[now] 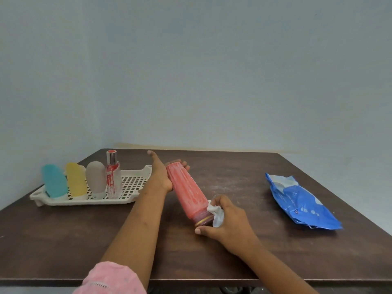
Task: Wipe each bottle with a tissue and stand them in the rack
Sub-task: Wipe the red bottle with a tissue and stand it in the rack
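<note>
A pink-red bottle [188,190] lies tilted above the table's middle, base away from me, dark cap toward me. My left hand [161,176] grips its far end, fingers curled under the base and thumb raised. My right hand [224,221] holds a crumpled white tissue [216,213] against the cap end. To the left, the white lattice rack [131,185] holds a teal bottle [54,181], a yellow bottle [76,179], a grey bottle [95,179] and a clear spray bottle [113,175] with red print, all upright.
A blue tissue packet [301,201] lies on the dark wooden table [244,179] at the right. The rack's right half holds nothing. A pale wall stands close behind the table. The table's front edge runs just below my forearms.
</note>
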